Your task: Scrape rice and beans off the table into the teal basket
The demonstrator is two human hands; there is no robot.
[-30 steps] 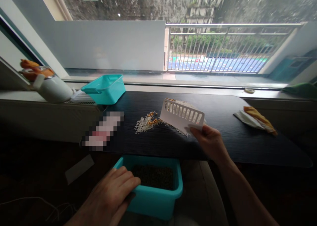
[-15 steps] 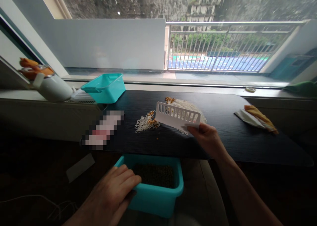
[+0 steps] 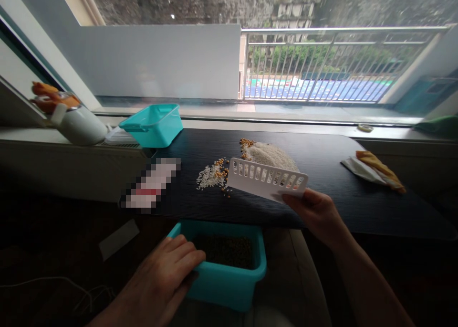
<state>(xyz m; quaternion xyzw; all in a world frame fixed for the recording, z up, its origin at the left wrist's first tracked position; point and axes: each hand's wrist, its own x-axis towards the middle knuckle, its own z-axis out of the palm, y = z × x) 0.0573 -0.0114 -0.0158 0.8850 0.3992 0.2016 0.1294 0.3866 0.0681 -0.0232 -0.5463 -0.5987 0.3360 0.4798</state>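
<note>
My right hand [image 3: 317,212] pinches the slotted white plate [image 3: 261,187] by its four o'clock end over the dark table [image 3: 365,198], a heap of white grains [image 3: 274,154] at its twelve, yellow kernels [image 3: 219,174] at its nine. At my seven, my left hand [image 3: 168,265] clasps the nearer teal tub [image 3: 229,284], its dark filling [image 3: 227,250] too dim to name.

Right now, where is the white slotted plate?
In the head view, the white slotted plate is just right of centre, held at its right end by the right hand, at the near side of the larger grain pile on the dark table.
</note>
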